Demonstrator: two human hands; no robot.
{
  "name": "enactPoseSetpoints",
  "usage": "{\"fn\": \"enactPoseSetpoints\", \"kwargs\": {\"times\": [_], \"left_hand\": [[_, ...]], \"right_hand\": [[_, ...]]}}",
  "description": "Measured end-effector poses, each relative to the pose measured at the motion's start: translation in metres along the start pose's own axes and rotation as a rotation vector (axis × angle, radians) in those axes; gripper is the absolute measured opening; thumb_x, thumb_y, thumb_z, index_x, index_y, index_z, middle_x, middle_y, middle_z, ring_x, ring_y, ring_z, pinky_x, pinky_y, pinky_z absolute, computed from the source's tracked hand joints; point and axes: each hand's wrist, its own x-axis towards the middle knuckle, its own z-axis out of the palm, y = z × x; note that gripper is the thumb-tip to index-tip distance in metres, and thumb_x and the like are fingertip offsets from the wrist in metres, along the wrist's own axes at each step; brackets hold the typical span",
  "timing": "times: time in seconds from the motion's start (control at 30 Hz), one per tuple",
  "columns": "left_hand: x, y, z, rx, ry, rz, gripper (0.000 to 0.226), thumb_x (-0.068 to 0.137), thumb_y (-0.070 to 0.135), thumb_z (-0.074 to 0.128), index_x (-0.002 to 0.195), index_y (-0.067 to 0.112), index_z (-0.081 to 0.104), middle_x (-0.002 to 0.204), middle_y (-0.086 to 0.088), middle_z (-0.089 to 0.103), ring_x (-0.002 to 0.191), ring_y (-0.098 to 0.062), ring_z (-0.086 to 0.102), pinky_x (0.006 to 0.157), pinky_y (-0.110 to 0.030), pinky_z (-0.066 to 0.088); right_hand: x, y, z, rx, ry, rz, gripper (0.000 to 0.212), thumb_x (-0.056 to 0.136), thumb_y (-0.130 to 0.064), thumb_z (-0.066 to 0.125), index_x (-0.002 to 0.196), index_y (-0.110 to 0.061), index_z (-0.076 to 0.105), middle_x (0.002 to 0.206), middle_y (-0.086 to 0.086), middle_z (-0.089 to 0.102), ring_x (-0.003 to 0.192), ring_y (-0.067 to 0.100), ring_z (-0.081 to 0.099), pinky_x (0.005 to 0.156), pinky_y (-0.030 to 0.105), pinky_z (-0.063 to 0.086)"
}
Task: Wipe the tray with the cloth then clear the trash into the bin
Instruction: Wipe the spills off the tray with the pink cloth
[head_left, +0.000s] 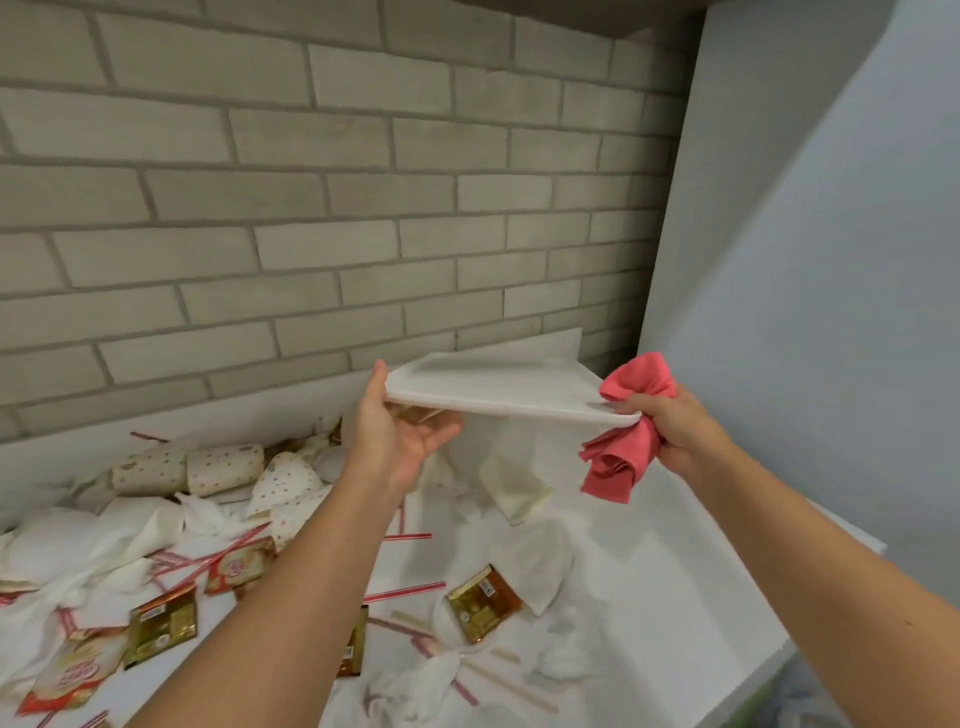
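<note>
The white rectangular plastic tray (498, 387) is lifted off the white counter (675, 571) and held nearly level, its far edge tipped slightly up towards the grey brick wall (311, 208) behind it. Raising it probably lets both faces and the rim be reached without dragging through the litter underneath.

The left hand (400, 431) grips the tray's left edge, thumb on top and fingers loosely curled beneath as a support. At the tray's near right corner the right hand (670, 426) is closed round the crumpled pink cloth (623, 457). The cloth wraps that corner above and below, so the rim seems to be what is being wiped.

Below and left of the tray lie dotted paper wrappers (208, 467), white napkins (78, 545), red-striped straws (405, 592) and gold foil sachets (480, 603).

Right of the tray, the plain grey side panel (831, 260) stands close, leaving the cloth hand little room to swing outwards. The counter's bare stretch below and right of the tray is the likeliest place to set it down. No bin can be made out.
</note>
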Motion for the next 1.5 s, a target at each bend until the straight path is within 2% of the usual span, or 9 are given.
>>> {"fn": "enactPoseSetpoints", "kwargs": {"times": [0.17, 0.37, 0.43, 0.57, 0.67, 0.9, 1.23, 1.4, 1.5], "left_hand": [[0.021, -0.016, 0.016, 0.268, -0.033, -0.154, 0.025, 0.092, 0.012, 0.032, 0.088, 0.000, 0.053, 0.058, -0.010, 0.066, 0.046, -0.019, 0.066, 0.037, -0.017, 0.048], [0.035, -0.070, 0.052, 0.208, -0.072, -0.235, 0.023, 0.089, -0.009, 0.032, 0.081, -0.006, 0.053, 0.076, -0.017, 0.063, 0.071, -0.029, 0.062, 0.051, -0.027, 0.058], [0.041, -0.090, 0.062, 0.180, -0.074, -0.257, 0.022, 0.089, -0.011, 0.031, 0.085, -0.007, 0.052, 0.085, -0.018, 0.059, 0.079, -0.029, 0.058, 0.051, -0.030, 0.059], [0.048, -0.123, 0.071, 0.175, -0.076, -0.280, 0.022, 0.087, -0.015, 0.030, 0.083, -0.009, 0.051, 0.089, -0.020, 0.057, 0.082, -0.030, 0.058, 0.066, -0.042, 0.059], [0.052, -0.145, 0.075, 0.174, -0.064, -0.296, 0.024, 0.086, -0.017, 0.029, 0.080, -0.010, 0.051, 0.090, -0.022, 0.057, 0.082, -0.032, 0.058, 0.072, -0.046, 0.053], [0.063, -0.181, 0.081, 0.228, -0.051, -0.350, 0.026, 0.088, -0.019, 0.029, 0.103, -0.017, 0.049, 0.096, -0.022, 0.059, 0.084, -0.032, 0.061, 0.063, -0.035, 0.058], [0.077, -0.204, 0.069, 0.424, 0.061, -0.419, 0.031, 0.087, -0.020, 0.031, 0.112, -0.015, 0.049, 0.110, -0.026, 0.057, 0.082, -0.029, 0.062, 0.053, -0.027, 0.059], [0.081, -0.210, 0.063, 0.661, 0.141, -0.445, 0.008, 0.090, -0.008, 0.046, 0.099, -0.006, 0.046, 0.084, -0.020, 0.051, 0.067, -0.023, 0.060, 0.050, -0.021, 0.053], [0.083, -0.212, 0.061, 0.726, 0.125, -0.435, 0.010, 0.090, -0.005, 0.046, 0.100, -0.006, 0.045, 0.097, -0.024, 0.051, 0.067, -0.021, 0.059, 0.052, -0.021, 0.052]], "right_hand": [[0.034, -0.007, -0.058, -0.022, 0.050, 0.049, 0.027, 0.081, 0.017, 0.049, 0.085, -0.008, 0.060, 0.070, 0.013, 0.065, 0.048, 0.015, 0.066, 0.044, 0.030, 0.055], [0.071, 0.008, -0.108, 0.223, 0.238, 0.039, 0.016, 0.079, -0.013, 0.068, 0.090, -0.012, 0.058, 0.098, 0.018, 0.060, 0.089, 0.035, 0.062, 0.084, 0.058, 0.051], [0.077, 0.016, -0.115, 0.268, 0.331, 0.016, 0.030, 0.072, -0.021, 0.074, 0.095, -0.012, 0.057, 0.098, 0.012, 0.061, 0.084, 0.028, 0.064, 0.082, 0.050, 0.054], [0.080, 0.036, -0.120, 0.259, 0.517, -0.024, 0.019, 0.082, -0.006, 0.069, 0.083, -0.013, 0.051, 0.084, -0.001, 0.058, 0.068, 0.009, 0.058, 0.057, 0.023, 0.054], [0.082, 0.050, -0.125, 0.163, 0.576, -0.036, 0.032, 0.079, -0.004, 0.071, 0.103, -0.007, 0.051, 0.088, 0.005, 0.056, 0.059, 0.007, 0.058, 0.046, 0.016, 0.051], [0.091, 0.070, -0.111, -0.132, 0.470, 0.071, 0.044, 0.077, -0.007, 0.072, 0.113, -0.008, 0.047, 0.102, 0.009, 0.062, 0.089, 0.030, 0.062, 0.087, 0.047, 0.053], [0.095, 0.090, -0.107, -0.305, 0.315, 0.221, 0.045, 0.078, -0.016, 0.073, 0.113, -0.013, 0.047, 0.100, 0.010, 0.060, 0.090, 0.032, 0.062, 0.087, 0.047, 0.053], [0.091, 0.092, -0.101, -0.272, 0.180, 0.288, 0.030, 0.087, -0.015, 0.065, 0.111, -0.004, 0.050, 0.098, 0.014, 0.064, 0.075, 0.020, 0.059, 0.071, 0.032, 0.050], [0.089, 0.092, -0.095, -0.373, 0.253, 0.322, 0.032, 0.086, -0.024, 0.062, 0.107, -0.001, 0.053, 0.106, 0.014, 0.066, 0.091, 0.027, 0.061, 0.082, 0.037, 0.049]]}}
